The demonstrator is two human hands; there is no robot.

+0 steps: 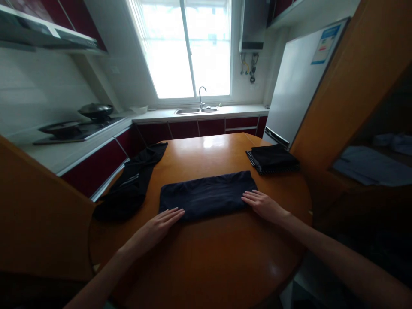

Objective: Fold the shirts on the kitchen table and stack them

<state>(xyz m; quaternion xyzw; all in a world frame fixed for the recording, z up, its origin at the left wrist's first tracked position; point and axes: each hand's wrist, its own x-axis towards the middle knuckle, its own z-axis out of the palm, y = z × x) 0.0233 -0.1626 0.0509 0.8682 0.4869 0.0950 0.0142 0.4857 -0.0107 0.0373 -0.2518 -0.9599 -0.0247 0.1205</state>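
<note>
A dark navy garment (206, 195), folded into a long flat rectangle, lies across the middle of the wooden table (206, 257). My left hand (161, 225) rests on its near left corner with the fingers stretched out flat. On the right end, my right hand (262, 204) lies with fingers extended over the near right corner. Both palms face down, and neither hand grips the cloth. The exact kind of garment cannot be made out from its folded shape.
A loose black garment with light stripes (131, 182) drapes along the table's left edge. A stack of folded black clothes (273, 159) sits at the right. Beyond the table are a counter with a sink (193, 110), a stove with pans (95, 111) and a fridge (298, 81).
</note>
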